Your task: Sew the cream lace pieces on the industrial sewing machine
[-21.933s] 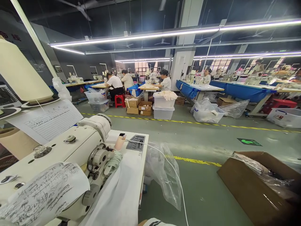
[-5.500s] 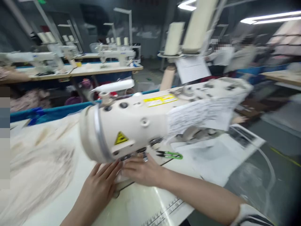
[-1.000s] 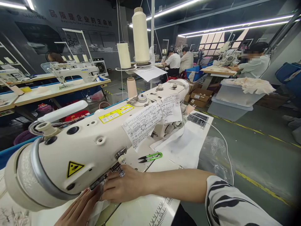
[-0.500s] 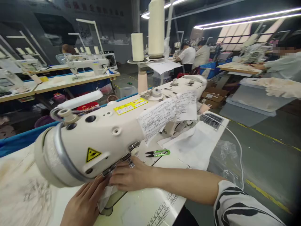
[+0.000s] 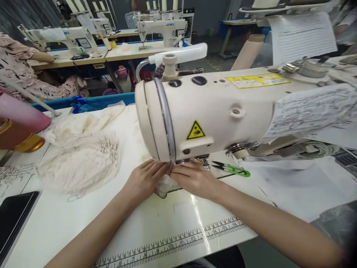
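1. Near edge: white glossy table point(image 5: 69, 219), smooth top, printed ruler scale point(image 5: 170, 243) along its front. Dark flat slab, a phone or tablet point(image 5: 13, 219), at near left corner.
2. Both bare forearms come in from the near edge and meet under the machine head.
3. Left hand point(image 5: 145, 178): palm down, fingers together, stretched flat, tips pressing a small pale fabric piece point(image 5: 167, 182) onto the bed.
4. Right hand point(image 5: 195, 178): palm down, fingers together and slightly curled, tips on the same piece, just beside the left fingertips.
5. The fabric piece sits directly under the head at the needle area; mostly hidden by hands and housing. Can't tell its shape or weave. Needle itself is hidden.
6. Sewing machine point(image 5: 223, 115): cream, smooth rounded housing, chrome band round the left end, yellow triangular warning sticker, long yellow label on top. It blocks the view of the stitch point.
7. Green-handled thread snips point(image 5: 231, 170) lie flat on the table just right of the right hand.
8. Handwritten paper sheet point(image 5: 309, 111) hangs off the machine arm at right, blurred.
9. Left, mid distance: loose heap of cream lacy fabric point(image 5: 80, 160), soft and crumpled, well apart from the hands.
10. Far left: pink and gold cylindrical object point(image 5: 19, 126), partly cut off.
11. Far: blue table edging, more sewing machines point(image 5: 164, 28) on benches, a person in a patterned top point(image 5: 16, 70) at far left.
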A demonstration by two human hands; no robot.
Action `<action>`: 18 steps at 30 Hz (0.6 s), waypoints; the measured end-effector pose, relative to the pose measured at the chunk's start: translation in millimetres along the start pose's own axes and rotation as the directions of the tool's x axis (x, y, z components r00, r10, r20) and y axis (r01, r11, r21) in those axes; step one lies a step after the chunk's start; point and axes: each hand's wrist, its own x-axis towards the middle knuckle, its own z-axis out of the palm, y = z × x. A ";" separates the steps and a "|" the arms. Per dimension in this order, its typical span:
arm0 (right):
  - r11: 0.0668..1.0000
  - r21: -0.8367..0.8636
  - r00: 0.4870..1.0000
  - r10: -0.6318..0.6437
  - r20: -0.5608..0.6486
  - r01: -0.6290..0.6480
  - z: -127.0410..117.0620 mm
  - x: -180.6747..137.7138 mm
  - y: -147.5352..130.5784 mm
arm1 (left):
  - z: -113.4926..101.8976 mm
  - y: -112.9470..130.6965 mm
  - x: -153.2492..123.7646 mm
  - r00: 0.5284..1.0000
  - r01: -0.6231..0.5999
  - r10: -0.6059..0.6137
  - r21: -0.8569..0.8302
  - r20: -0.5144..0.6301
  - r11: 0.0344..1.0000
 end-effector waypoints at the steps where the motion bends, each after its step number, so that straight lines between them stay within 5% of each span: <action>1: 1.000 0.002 1.000 0.002 0.001 -0.002 0.1 -0.1 -0.1 | -0.1 -0.1 0.0 1.000 0.003 -0.003 0.004 0.013 1.000; 9: 0.989 0.101 0.993 -0.108 -0.040 0.112 3.8 0.8 3.2 | 1.2 -1.7 -5.0 0.994 0.081 -0.077 -0.045 0.073 0.996; 18: 0.990 0.128 0.998 -0.063 0.007 0.061 7.3 -3.4 2.3 | -1.0 0.5 -5.2 0.991 0.109 -0.103 -0.076 0.086 0.991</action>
